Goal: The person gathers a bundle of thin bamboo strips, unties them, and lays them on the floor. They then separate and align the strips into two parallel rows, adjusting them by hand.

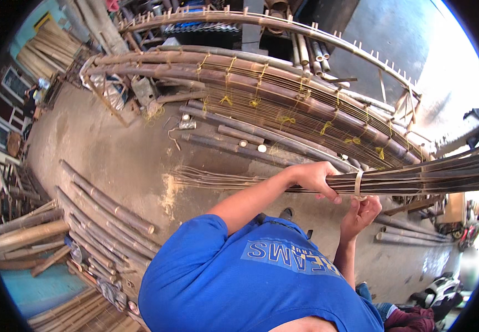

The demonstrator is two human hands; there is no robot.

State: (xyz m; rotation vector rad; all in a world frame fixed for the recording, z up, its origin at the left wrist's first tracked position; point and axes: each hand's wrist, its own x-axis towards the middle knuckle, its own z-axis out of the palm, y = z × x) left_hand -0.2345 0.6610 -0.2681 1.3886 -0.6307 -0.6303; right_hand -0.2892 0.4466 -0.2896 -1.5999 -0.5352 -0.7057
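A long bundle of thin dark bamboo strips [427,176] runs sideways in front of my chest, its loose ends fanning out at the left. My left hand [314,180] is closed round the bundle, thumb toward me. Just right of it, a pale flat tie strip [358,181] loops upright about the strips. My right hand [361,214] is below the loop, its fingers pinched together at the strip's lower end. The fingertips partly cover that end, so how it is fastened cannot be seen.
Behind the bundle, long bamboo poles [284,90] carry hanging strips tied with yellow cord. Cut poles [112,205] lie on the concrete floor [107,141] at the left, and more poles [411,235] at the right. A motorcycle helmet [438,290] sits at the lower right.
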